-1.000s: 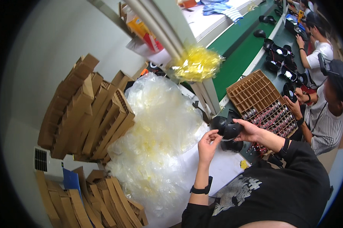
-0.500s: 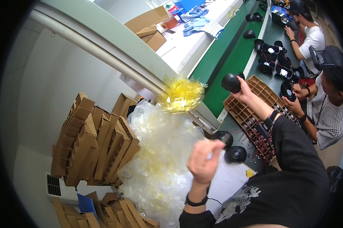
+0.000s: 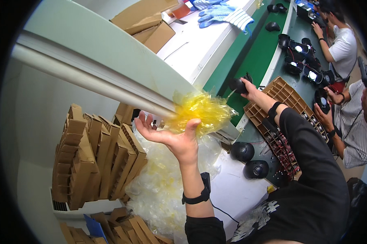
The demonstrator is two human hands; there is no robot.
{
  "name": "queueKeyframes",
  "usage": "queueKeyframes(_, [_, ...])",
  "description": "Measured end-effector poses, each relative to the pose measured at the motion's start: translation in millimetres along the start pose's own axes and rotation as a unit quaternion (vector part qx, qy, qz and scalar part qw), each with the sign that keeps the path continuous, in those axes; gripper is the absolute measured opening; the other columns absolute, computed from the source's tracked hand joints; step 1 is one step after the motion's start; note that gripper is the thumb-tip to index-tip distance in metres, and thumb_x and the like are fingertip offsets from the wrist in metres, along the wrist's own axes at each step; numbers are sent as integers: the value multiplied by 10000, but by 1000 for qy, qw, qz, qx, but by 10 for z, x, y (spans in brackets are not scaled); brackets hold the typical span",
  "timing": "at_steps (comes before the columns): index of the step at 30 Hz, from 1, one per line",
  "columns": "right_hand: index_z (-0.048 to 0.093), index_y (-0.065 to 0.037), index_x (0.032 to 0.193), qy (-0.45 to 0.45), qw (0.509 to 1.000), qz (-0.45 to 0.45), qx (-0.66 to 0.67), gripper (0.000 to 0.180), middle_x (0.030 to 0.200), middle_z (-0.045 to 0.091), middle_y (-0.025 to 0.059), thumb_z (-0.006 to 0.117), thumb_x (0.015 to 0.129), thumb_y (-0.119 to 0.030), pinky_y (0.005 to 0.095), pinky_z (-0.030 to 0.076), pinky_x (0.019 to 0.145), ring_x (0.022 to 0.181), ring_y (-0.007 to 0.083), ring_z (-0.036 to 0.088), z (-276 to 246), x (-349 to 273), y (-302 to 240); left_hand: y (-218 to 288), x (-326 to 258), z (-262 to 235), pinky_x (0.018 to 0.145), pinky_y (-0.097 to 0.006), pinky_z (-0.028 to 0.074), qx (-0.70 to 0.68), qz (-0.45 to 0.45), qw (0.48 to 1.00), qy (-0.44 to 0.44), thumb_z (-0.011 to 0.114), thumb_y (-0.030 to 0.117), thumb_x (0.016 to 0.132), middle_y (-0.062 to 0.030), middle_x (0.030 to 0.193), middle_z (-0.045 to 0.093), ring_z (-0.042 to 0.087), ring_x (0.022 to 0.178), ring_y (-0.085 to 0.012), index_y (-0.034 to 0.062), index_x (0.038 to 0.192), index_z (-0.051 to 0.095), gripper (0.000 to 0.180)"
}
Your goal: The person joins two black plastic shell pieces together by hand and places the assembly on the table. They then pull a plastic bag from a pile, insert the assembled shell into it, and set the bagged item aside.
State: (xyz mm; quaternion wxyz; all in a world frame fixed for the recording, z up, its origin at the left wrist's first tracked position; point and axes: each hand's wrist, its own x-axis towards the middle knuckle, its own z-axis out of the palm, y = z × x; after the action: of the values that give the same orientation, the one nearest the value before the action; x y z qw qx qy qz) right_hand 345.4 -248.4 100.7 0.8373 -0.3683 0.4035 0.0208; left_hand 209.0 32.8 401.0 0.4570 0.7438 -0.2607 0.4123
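Observation:
My left hand [image 3: 169,136] is raised palm up, fingers spread, its thumb touching a bunch of yellow plastic film [image 3: 201,110] that hangs at a pale bar [image 3: 90,83]. My right hand [image 3: 248,90] reaches out over the green conveyor belt [image 3: 252,61] and grips a small black round part [image 3: 237,85]. Two black round fan-like parts [image 3: 242,151] [image 3: 256,169] lie on the white table [image 3: 232,191] below my right arm.
A heap of clear plastic bags [image 3: 163,187] lies below my left hand. Stacked cardboard dividers [image 3: 98,154] stand at the left. A brown compartment tray [image 3: 281,97] sits by the belt. Two other people [image 3: 342,44] [image 3: 350,122] work with black fans at the right. Striped gloves [image 3: 224,14] lie on the far shelf.
My right hand has carried the black part from in front of me out over the green belt. My left hand has risen and opened under the yellow film.

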Motion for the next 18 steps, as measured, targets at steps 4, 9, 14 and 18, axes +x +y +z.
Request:
queueKeyframes(4, [168, -13, 1350, 109, 993, -34, -28, 966, 1294, 395, 146, 747, 691, -417, 413, 465, 817, 1105, 266, 477, 188, 159, 33, -4, 23, 18, 1071, -448, 173, -60, -78, 995, -4, 787, 569, 558, -157, 1376, 170, 212, 1278, -289, 17, 1392, 36, 1250])
queueKeyframes(9, [135, 0, 1356, 121, 985, -71, -99, 945, 1333, 355, 185, 721, 727, -390, 414, 447, 855, 1165, 299, 446, 36, 429, -10, 51, 10, 59, 1096, -435, 147, -136, -101, 985, -22, 804, 525, 550, -171, 1423, 130, 154, 1328, -284, 17, 1401, 22, 1263])
queueKeyframes(14, [490, -53, 1023, -7, 995, -87, -38, 293, 762, 403, 20, 631, 820, -210, 241, 430, 558, 618, 120, 445, 142, 67, 320, 155, -95, -93, 1096, -476, 134, -76, -47, 996, 12, 639, 642, 695, -214, 1439, 155, 170, 1334, -339, 10, 1393, 72, 1098])
queueKeyframes(18, [483, -58, 1125, -89, 988, -113, 61, 321, 905, 520, 39, 598, 856, -189, 247, 451, 626, 735, 155, 544, -366, -553, 531, 392, -233, 244, 1086, -530, 106, 102, 169, 978, 73, 402, 639, 855, -234, 1442, 193, 183, 1340, -400, 78, 1389, 220, 796])
